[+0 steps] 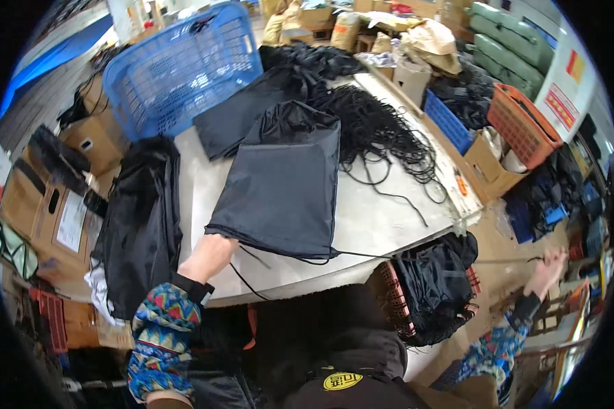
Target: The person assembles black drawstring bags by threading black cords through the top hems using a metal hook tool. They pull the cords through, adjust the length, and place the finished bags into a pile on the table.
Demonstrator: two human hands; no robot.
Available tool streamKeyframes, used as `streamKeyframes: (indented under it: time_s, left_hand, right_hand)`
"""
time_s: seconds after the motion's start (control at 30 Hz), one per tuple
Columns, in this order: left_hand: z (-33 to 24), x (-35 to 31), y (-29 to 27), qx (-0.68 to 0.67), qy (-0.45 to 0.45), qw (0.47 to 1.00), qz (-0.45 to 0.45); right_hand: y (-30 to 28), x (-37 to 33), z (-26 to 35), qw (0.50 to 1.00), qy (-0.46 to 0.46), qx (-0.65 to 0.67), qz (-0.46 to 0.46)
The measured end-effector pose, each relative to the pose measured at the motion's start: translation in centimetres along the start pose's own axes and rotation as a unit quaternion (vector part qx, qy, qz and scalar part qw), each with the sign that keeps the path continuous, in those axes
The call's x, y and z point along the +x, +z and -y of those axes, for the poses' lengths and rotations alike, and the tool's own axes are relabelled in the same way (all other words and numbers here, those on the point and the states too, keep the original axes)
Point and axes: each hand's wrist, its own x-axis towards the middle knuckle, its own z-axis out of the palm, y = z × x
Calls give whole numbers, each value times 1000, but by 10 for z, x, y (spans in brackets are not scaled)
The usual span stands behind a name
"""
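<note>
A black drawstring bag (283,194) lies flat on the pale table, its near edge toward me. At that edge's left corner is my left hand (210,255), closed on the fabric with its fingertips hidden by the bag. From the right corner a thin black cord (368,255) runs taut toward the far right. My right hand (549,270) is stretched out there, closed and pinching the cord's end, well away from the table. Loose cord ends hang below the bag near my left hand.
Behind the bag lie more black fabric (245,112) and a tangled heap of black cords (382,129). A blue basket (184,75) leans at the back left. Black bags (143,225) drape over the left edge. Below the right edge stands a red basket (389,290) filled with black bags.
</note>
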Motion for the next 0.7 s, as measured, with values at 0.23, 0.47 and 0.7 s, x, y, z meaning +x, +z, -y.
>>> streamKeyframes:
  time_s: [0.23, 0.47, 0.7]
  left_hand:
    - [-99, -7, -81, -517, -108, 844, 96]
    - [-195, 1, 15, -363, -72, 914, -169]
    - [-210, -13, 19, -735, -358, 544, -192]
  right_hand:
    - [156, -198, -90, 862, 359, -315, 170]
    - [209, -331, -216, 575, 501, -420, 493]
    - [231, -382, -227, 556, 590, -344, 474]
